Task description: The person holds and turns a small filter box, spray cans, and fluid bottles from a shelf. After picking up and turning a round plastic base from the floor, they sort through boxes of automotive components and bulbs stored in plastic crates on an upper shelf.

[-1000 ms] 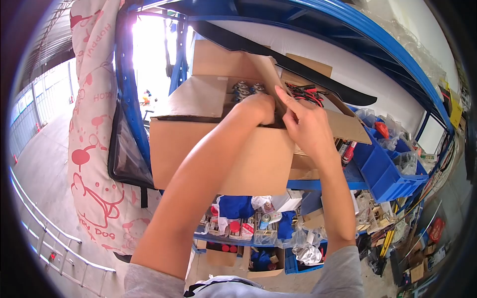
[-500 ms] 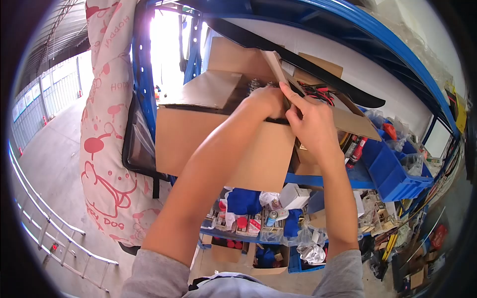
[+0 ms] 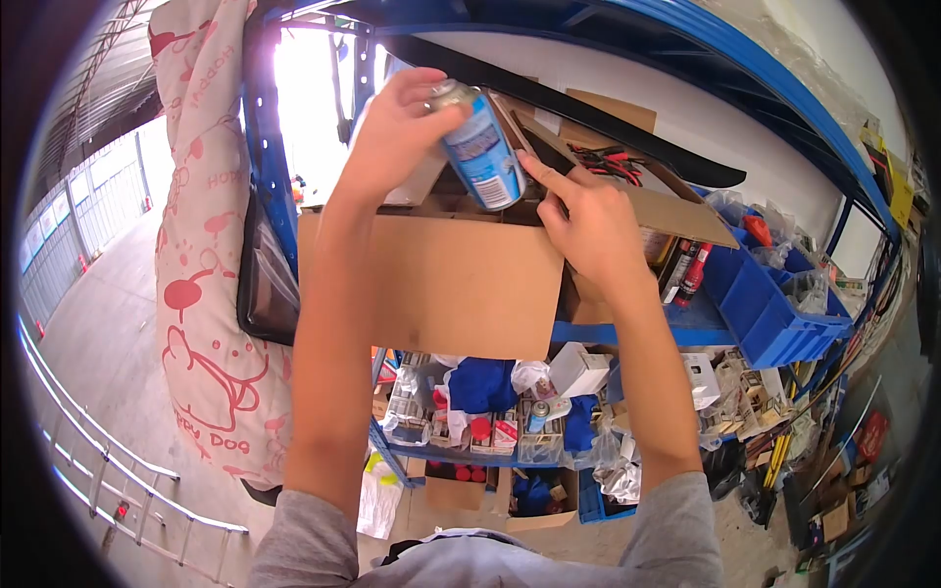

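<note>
My left hand (image 3: 407, 122) is raised over an open cardboard box (image 3: 431, 284), its fingers closed round the top end of a blue aerosol can (image 3: 482, 152). The can tilts, with its base and barcode toward the right. My right hand (image 3: 591, 218) is at the box's right side, index finger stretched against the upright cardboard flap (image 3: 510, 127) and the other fingers curled. The can's base is close to that index finger. The inside of the box is mostly hidden behind the can and my left hand.
A second carton to the right holds red and black cables (image 3: 610, 162). Blue plastic bins (image 3: 774, 304) with bagged items stand further right. Blue shelf beams (image 3: 686, 39) run overhead. Packed goods fill the shelf below, and a patterned cloth cover (image 3: 211, 274) hangs at left.
My left hand has come up out of the box, bringing the aerosol can into view. My right hand stays by the flap. The view has shifted slightly.
</note>
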Demonstrator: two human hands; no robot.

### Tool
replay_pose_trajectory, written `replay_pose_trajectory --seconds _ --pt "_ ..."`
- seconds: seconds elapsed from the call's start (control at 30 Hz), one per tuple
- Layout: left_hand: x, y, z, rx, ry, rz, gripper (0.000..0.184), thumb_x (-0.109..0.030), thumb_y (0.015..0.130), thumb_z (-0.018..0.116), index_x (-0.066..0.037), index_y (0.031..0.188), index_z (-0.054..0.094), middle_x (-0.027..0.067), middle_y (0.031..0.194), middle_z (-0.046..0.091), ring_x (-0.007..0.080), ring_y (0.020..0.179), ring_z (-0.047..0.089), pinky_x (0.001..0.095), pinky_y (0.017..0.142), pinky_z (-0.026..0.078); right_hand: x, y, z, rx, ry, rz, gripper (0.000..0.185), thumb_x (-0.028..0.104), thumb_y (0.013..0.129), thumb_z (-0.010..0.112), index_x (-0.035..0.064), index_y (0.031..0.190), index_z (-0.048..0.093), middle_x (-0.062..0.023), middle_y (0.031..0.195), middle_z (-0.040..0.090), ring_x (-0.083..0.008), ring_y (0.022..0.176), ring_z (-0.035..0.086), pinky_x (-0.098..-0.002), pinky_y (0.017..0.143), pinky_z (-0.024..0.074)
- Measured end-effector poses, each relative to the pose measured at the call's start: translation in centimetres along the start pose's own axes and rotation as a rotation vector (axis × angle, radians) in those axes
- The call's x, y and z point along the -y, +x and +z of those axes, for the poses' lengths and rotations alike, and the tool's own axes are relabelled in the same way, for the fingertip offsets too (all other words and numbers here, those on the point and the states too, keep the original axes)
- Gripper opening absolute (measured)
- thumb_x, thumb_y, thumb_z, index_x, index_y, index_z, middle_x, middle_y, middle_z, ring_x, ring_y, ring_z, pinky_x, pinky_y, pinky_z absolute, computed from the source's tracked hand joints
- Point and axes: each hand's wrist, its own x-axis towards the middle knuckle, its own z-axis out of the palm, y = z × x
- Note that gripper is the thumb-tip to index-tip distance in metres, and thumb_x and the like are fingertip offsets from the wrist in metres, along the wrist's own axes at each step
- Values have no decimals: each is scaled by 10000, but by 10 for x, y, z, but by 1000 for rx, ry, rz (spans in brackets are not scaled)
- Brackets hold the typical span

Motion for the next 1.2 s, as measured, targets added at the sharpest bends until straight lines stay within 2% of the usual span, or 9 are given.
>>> replay_pose_trajectory --seconds 0.27,0.43,0.53,0.57,0.77,0.9,1.07,1.13,1.2 --pt "-17 -82 -25 107 -577 -207 497 -192 987 730 -8 1428 593 66 1182 717 132 1046 685 292 898 563 29 -64 -1 -239 70 -76 417 76 879 730 102 1295 750 -149 1195 716 -359 1209 629 -440 951 569" --pt "-12 -131 5 191 -528 -289 592 -226 961 750 -2 1472 553 96 1218 711 151 1078 709 306 929 586 78 -145 9 -4 1024 266 660 180 925 812 -52 1473 526 -253 1298 706 -326 1215 693 -428 1082 514" --pt "-6 -162 29 166 -526 -344 589 -260 976 760 3 1461 556 90 1212 717 149 1067 711 301 910 589 99 -177 13 119 1457 422 848 143 941 806 -66 1594 308 -182 1484 580 -239 1388 557 -391 1175 426" --pt "-9 -173 34 167 -541 -392 540 -238 1000 768 6 1440 572 109 1305 691 170 1200 648 328 1063 490 100 -188 17 116 1525 484 884 167 933 827 -52 1603 293 -138 1529 517 -209 1420 505 -384 1199 389" --pt "-7 -265 56 162 -719 -465 830 -337 1005 748 7 1636 332 130 1559 520 220 1437 502 401 1210 371 106 -229 17 100 1624 584 895 240 933 842 -35 1601 313 -125 1499 531 -193 1407 498 -377 1200 376" --pt "6 -308 69 175 -800 -623 982 -517 934 732 58 1618 323 264 1596 487 335 1424 569 451 1175 472 118 -244 15 123 1672 644 851 205 957 801 -22 1609 305 -122 1517 506 -199 1420 479 -379 1203 365" --pt "11 -333 73 126 -841 -644 950 -507 943 734 61 1600 347 231 1548 541 306 1364 617 426 1143 499 136 -261 17 90 1675 759 807 198 993 736 -24 1621 280 -118 1503 505 -192 1399 480 -372 1196 365" --pt "7 -339 72 92 -862 -678 789 -298 997 737 15 1618 366 107 1502 565 193 1374 547 369 1175 416 136 -271 22 112 1658 757 789 223 1022 683 -37 1633 259 -121 1511 505 -194 1400 479 -367 1198 362" --pt "4 -342 74 78 -831 -678 728 -254 1022 705 18 1612 376 98 1488 569 182 1358 546 363 1171 415 137 -278 25 132 1686 878 776 234 1043 636 -50 1647 239 -132 1530 501 -201 1408 478 -365 1201 359"
